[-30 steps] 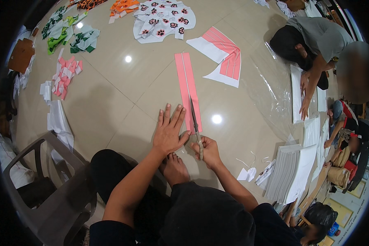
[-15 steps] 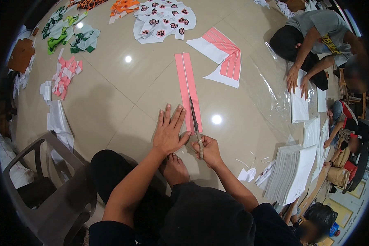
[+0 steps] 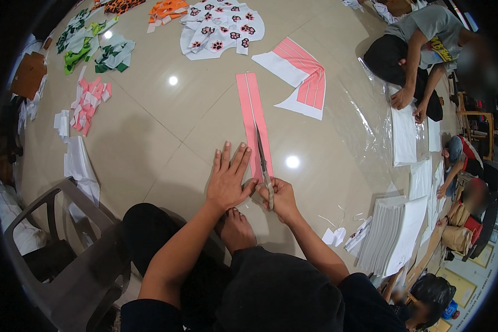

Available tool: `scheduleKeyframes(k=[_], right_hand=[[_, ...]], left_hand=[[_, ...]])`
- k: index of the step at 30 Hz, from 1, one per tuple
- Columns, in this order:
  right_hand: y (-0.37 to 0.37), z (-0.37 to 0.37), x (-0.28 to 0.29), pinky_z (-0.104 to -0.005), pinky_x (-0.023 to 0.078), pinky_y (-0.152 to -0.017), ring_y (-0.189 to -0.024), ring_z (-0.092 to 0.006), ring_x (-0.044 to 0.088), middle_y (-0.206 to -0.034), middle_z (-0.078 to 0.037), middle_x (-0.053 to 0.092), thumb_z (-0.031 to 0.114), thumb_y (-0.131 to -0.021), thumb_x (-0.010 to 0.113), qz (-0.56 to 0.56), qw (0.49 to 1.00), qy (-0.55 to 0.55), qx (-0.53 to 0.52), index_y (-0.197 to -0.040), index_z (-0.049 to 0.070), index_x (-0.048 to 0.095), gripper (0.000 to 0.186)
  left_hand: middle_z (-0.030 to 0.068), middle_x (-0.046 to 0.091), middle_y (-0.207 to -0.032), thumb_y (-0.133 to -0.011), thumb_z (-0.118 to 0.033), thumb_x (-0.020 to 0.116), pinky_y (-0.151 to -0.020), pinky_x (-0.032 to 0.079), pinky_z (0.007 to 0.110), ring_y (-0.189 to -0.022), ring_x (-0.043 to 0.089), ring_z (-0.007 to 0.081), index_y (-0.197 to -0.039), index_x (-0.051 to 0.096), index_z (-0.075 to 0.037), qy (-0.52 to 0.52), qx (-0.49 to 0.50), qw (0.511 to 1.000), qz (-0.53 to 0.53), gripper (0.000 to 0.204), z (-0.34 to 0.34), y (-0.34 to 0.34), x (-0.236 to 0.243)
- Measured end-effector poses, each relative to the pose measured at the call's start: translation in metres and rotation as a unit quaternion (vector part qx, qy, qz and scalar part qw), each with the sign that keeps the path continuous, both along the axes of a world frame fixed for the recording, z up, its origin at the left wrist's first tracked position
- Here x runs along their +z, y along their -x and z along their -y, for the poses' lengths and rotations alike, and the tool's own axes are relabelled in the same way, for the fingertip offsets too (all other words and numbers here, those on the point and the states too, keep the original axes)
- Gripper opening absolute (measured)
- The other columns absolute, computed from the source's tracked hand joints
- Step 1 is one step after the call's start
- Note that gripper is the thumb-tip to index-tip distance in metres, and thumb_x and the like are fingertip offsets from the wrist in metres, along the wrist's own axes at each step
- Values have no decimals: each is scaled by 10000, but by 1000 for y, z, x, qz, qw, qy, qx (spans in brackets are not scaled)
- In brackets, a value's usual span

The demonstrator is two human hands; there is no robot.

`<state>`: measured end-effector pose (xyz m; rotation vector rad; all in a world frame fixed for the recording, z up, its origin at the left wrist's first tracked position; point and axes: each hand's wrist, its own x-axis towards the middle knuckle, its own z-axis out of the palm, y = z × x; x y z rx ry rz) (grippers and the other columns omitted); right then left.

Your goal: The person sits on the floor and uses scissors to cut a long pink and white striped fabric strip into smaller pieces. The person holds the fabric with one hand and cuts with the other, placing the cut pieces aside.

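Observation:
A long pink fabric strip (image 3: pixel 243 99) with a white line down its middle lies flat on the tiled floor in front of me. My right hand (image 3: pixel 279 200) is wrapped round the handles of a pair of scissors (image 3: pixel 262 152). Their blades lie along the white line at the strip's near half. Fingers spread, my left hand (image 3: pixel 228 176) presses flat on the floor, its fingertips and thumb against the strip's left edge. My bare foot (image 3: pixel 238 231) rests just behind that hand.
Pink-striped white fabric (image 3: pixel 301 74) and a paw-print fabric pile (image 3: pixel 221 27) lie beyond. Pink scraps (image 3: pixel 89 102) are at the left, near a grey plastic chair (image 3: pixel 66 232). A stack of white sheets (image 3: pixel 390 235) stands right; a co-worker (image 3: pixel 426 61) handles white sheets further off.
My right hand and the scissors have shifted very slightly forward. At the right, the co-worker's hands have changed place on the white sheets. My left hand stays put.

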<state>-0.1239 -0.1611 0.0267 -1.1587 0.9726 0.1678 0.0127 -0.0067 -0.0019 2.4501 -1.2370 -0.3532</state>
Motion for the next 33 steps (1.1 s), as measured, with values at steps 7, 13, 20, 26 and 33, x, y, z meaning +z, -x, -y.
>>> scheduleKeyframes(k=[7, 13, 20, 26, 33], right_hand=[[-2, 1, -3, -248, 452, -479, -540, -74, 593, -771, 0, 679, 150, -987, 867, 12, 1000, -10, -2, -1016, 29, 717, 195], [0, 3, -4, -250, 447, -471, -535, -77, 590, -766, -5, 677, 145, -988, 866, 22, 1000, -19, -8, -1010, 27, 712, 195], [-7, 4, -2, -266, 428, -460, -512, -84, 577, -738, -12, 663, 164, -988, 871, 0, 1000, 2, 6, -964, 24, 687, 232], [-16, 8, 0, -266, 433, -467, -514, -82, 572, -739, -11, 663, 170, -991, 872, 21, 1000, 4, 12, -1005, 11, 713, 226], [-17, 8, -3, -258, 444, -471, -520, -74, 572, -742, -6, 664, 151, -999, 864, 21, 1000, -6, 1, -1008, 10, 706, 212]], left_hand=[[99, 259, -1858, -1058, -577, 595, -1384, 115, 642, -1710, 142, 473, -1772, 316, -104, -3, 2, 1000, 0, 900, 0, 0, 1], [108, 269, -1853, -1049, -566, 605, -1382, 121, 643, -1707, 154, 478, -1769, 323, -101, 0, 2, 1000, 9, 903, 0, 0, 1], [106, 268, -1854, -1034, -554, 611, -1384, 114, 640, -1709, 152, 473, -1776, 305, -105, 1, 4, 1000, 3, 920, 0, 0, 0], [99, 260, -1858, -992, -532, 639, -1389, 98, 635, -1716, 134, 464, -1789, 270, -113, -7, 3, 1000, 2, 973, 0, 0, -1], [93, 244, -1864, -977, -530, 651, -1392, 91, 631, -1721, 114, 458, -1793, 258, -117, -9, 2, 1000, 0, 996, 1, 0, 0]])
